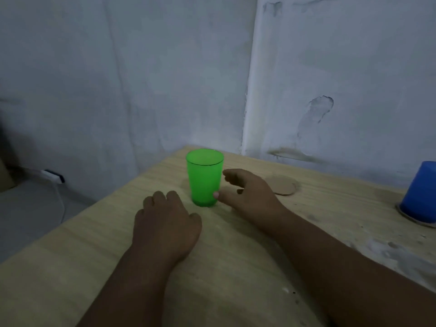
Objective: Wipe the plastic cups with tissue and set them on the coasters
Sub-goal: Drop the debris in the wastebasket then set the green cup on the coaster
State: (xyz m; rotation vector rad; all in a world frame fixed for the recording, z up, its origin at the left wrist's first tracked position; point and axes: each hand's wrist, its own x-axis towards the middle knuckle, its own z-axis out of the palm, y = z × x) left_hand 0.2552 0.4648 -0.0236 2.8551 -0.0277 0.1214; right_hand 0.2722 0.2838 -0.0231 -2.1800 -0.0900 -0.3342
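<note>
Right hand (250,192) fingers wide, thumb touching the green cup (204,180): I would grip mid-wall, then centre it on the coaster (284,185) beside it.

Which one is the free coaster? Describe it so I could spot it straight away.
Start at the wooden table pushed into the wall corner. Toward its far side, between the upright green cup and the upside-down blue cup, a flat round cardboard coaster lies just beyond the right hand. Unlike the coaster under the blue cup, it carries nothing.
</note>
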